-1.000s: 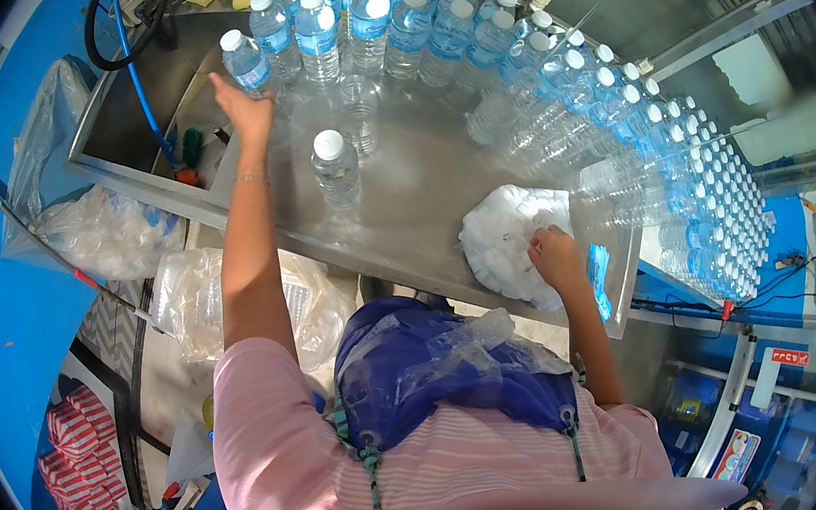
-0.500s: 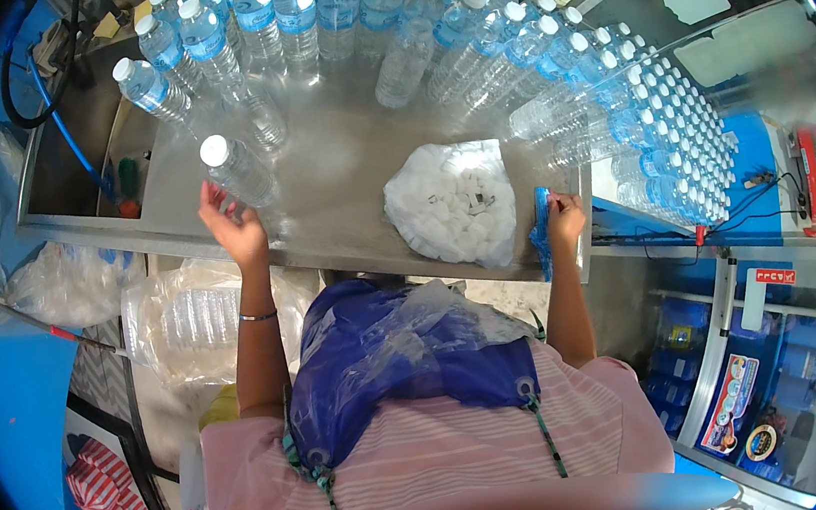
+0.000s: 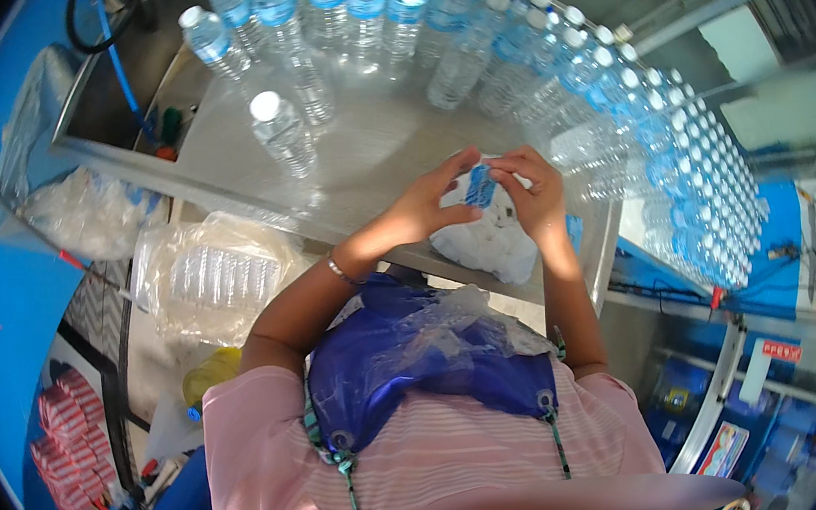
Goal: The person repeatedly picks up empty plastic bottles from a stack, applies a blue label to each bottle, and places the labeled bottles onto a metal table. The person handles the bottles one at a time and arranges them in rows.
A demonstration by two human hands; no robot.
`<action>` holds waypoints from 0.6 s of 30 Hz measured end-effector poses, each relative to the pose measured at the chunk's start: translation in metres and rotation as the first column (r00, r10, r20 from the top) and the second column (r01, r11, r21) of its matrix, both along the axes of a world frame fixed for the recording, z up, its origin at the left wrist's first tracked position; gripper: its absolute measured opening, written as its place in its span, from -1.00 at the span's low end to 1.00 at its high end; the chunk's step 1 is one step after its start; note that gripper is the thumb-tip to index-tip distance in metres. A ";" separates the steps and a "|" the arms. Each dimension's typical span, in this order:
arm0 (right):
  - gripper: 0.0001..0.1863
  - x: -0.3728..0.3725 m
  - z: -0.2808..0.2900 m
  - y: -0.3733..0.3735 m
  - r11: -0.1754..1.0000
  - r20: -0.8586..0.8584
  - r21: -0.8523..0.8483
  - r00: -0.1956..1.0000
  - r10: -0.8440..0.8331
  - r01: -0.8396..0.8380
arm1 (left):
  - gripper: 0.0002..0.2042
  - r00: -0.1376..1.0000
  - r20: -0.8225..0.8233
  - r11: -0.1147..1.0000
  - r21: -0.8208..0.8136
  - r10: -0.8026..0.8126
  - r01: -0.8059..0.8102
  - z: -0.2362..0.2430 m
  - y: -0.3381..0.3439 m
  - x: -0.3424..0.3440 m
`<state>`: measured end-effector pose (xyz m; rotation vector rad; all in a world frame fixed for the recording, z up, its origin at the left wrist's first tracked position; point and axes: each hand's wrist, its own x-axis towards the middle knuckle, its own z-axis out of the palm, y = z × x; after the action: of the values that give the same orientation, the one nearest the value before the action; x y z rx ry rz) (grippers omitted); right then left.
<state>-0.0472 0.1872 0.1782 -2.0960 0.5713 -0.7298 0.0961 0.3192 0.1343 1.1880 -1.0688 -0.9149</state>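
Head view | blue label [image 3: 480,187]: above white bundle [image 3: 490,252], between both hands | right hand [image 3: 536,192]: pinching it; left hand [image 3: 423,209]: curved around, grip unclear | back-row bottles [image 3: 367,0]: labelled; capped front bottle [image 3: 285,140]: bare

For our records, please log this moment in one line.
right hand: holding blue label; left hand: at label, contact unclear; front bottle: capped, on counter
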 end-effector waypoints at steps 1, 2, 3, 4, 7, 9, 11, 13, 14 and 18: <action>-0.76 0.018 0.004 0.007 0.995 0.009 0.036 0.995 0.095 -0.095 | -0.55 0.994 -0.105 0.999 0.036 -0.025 0.029 0.000 -0.001 0.004; -0.74 0.031 0.005 0.013 0.994 0.011 0.047 0.995 0.101 -0.102 | -0.58 0.966 -0.257 0.994 0.112 0.012 0.018 -0.001 0.002 0.011; -0.71 0.043 0.005 0.018 0.992 0.017 0.063 0.994 0.106 -0.106 | -0.62 0.910 -0.411 0.984 0.179 0.052 0.025 -0.001 0.005 0.018; -0.68 0.052 0.003 0.023 0.990 0.029 0.080 0.993 0.115 -0.117 | -0.65 0.824 -0.557 0.965 0.257 0.108 0.047 -0.002 0.009 0.025; -0.68 0.073 -0.008 0.036 0.929 0.038 0.321 0.983 0.180 -0.183 | -0.77 0.841 -0.480 0.962 0.219 0.251 -0.162 -0.001 0.031 0.041; -0.75 0.088 -0.015 0.043 0.871 0.044 0.422 0.966 0.256 -0.250 | -0.83 0.839 -0.394 0.925 0.216 0.375 -0.312 0.001 0.045 0.048; -0.78 0.103 -0.020 0.048 0.793 0.041 0.525 0.940 0.339 -0.309 | -0.88 0.803 -0.334 0.868 0.135 0.495 -0.479 0.003 0.056 0.052; -0.78 0.118 -0.021 0.051 0.695 0.031 0.632 0.907 0.419 -0.342 | -0.86 0.756 -0.185 0.778 0.161 0.628 -0.608 0.005 0.066 0.058; -0.79 0.125 -0.020 0.054 0.650 0.027 0.674 0.891 0.452 -0.350 | -0.85 0.722 -0.115 0.729 0.194 0.682 -0.657 0.005 0.072 0.062; -0.82 0.146 0.002 0.061 0.675 -0.011 0.642 0.876 0.483 -0.364 | -0.61 0.622 0.129 0.594 0.200 0.772 -0.779 0.008 0.100 0.074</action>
<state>0.0989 0.2486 0.1799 -1.5654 0.3258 -0.0409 0.1702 0.4191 0.1420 1.6780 -0.3436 -0.3141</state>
